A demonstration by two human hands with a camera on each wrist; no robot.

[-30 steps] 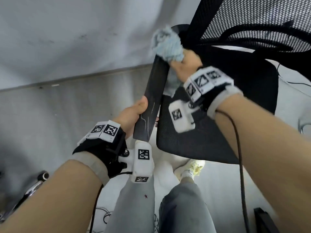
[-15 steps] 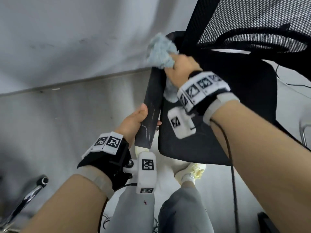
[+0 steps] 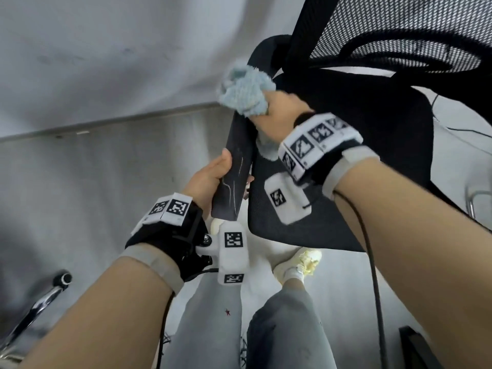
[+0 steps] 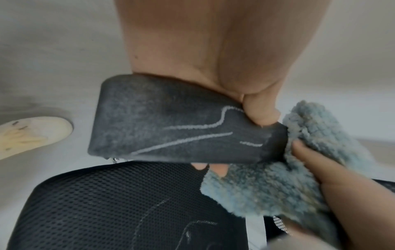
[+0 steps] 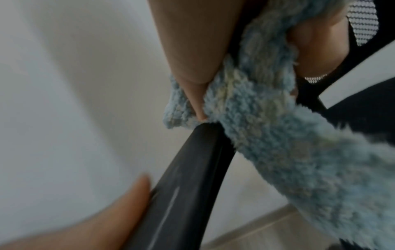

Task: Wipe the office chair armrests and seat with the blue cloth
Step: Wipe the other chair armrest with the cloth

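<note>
— Armrest (image 3: 237,166) wiping is the step in hand, I'd say. The right hand (image 3: 279,115) has its fingers curled round the bunched blue cloth (image 3: 243,93) and presses it on the far end of the pad, close to the mesh backrest (image 3: 399,33).

— And the other hand?

— The left hand (image 3: 210,179) is clamped on the near end of that armrest, thumb on the left edge, fingertips showing under the right edge. It looks like bracing, so the chair doesn't swing.

— What does the next move call for?

— A firm pull of the cloth toward the near end, I'd judge; pale scratch-like lines mark the pad there. The left hand would have to shift off so that end gets covered. The seat (image 3: 346,169), just right of the armrest, and the other armrest, which I can't see, look still to do.

— The room?

— Pale grey floor (image 3: 80,182) meeting a light wall (image 3: 106,49) at the far left. A chrome leg with a black tip (image 3: 40,302) at near left, cables on the floor, and the person's grey trousers and pale shoe (image 3: 300,265) below the seat.
</note>
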